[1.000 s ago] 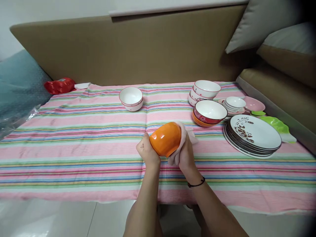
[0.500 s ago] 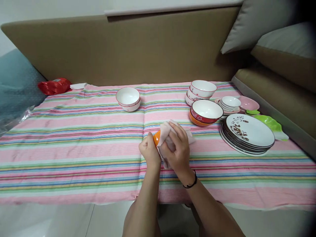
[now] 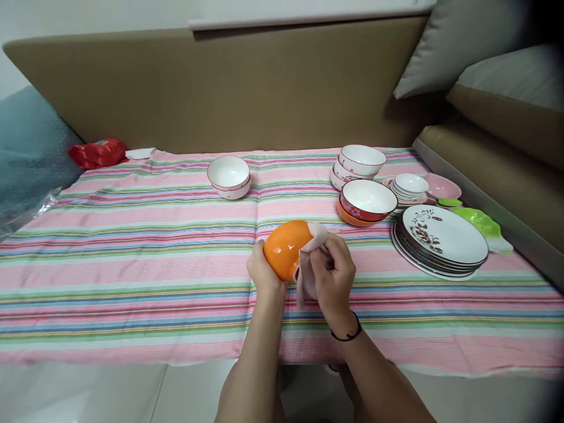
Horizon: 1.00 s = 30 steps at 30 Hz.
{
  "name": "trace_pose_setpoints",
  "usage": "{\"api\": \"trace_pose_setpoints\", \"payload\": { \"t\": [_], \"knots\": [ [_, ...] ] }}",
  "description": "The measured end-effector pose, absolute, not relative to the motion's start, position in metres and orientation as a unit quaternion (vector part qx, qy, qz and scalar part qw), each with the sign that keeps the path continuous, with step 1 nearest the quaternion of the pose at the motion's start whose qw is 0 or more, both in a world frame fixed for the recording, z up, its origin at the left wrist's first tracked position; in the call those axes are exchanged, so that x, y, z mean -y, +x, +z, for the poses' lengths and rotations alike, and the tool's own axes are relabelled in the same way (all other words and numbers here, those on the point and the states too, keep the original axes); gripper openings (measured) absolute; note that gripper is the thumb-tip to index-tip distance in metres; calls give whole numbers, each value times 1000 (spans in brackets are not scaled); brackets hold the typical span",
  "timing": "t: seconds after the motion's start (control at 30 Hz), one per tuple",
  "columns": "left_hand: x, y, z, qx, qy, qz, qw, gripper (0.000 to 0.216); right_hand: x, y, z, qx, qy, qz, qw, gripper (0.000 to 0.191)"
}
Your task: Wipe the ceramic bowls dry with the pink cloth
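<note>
My left hand (image 3: 262,274) is closed round an orange bowl (image 3: 285,247) and holds it on its side above the striped cloth. A pale pink rag (image 3: 308,258) is bunched in my right hand (image 3: 331,276), which presses it against the bowl's right side. Both hands hover over the middle front of the table. The bowl's inside is hidden from me.
The striped tablecloth (image 3: 132,247) covers a low table before a tan sofa (image 3: 247,88). Two white bowls (image 3: 228,176) sit stacked at the back left. At right stand a red-and-orange bowl stack (image 3: 367,201), white bowls (image 3: 360,162), small dishes (image 3: 410,185), patterned plates (image 3: 440,241), a green dish (image 3: 483,222). A red packet (image 3: 97,153) lies far left.
Half a second ago the rag and my right hand covered most of the bowl; now they have slid to its right side and the orange outside shows again.
</note>
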State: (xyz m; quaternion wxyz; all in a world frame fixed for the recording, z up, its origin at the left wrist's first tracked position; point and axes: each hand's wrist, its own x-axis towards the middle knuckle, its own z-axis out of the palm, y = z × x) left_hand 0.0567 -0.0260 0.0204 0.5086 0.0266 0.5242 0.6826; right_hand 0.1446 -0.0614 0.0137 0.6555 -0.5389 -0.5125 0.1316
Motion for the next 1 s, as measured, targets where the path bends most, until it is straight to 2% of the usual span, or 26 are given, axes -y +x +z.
{"api": "trace_pose_setpoints", "payload": {
  "t": [0.13,0.23,0.37,0.53,0.7,0.83,1.0],
  "knots": [
    [21,55,20,-476,-49,660,580,10,67,144,14,552,-522,55,648,10],
    [19,54,22,-434,-80,657,611,11,71,141,14,574,-512,8,639,12],
    [19,51,25,-451,-78,675,580,11,72,140,14,588,-496,-17,639,17],
    [25,51,25,-530,62,706,466,23,69,140,13,607,-481,-12,633,26],
    [32,54,18,-558,286,633,455,41,64,144,13,657,-492,16,571,38],
    [34,54,15,-551,368,613,429,44,59,148,8,606,-526,120,584,38],
    [33,52,16,-532,339,653,418,48,51,147,9,341,-507,424,668,37]
  ]
}}
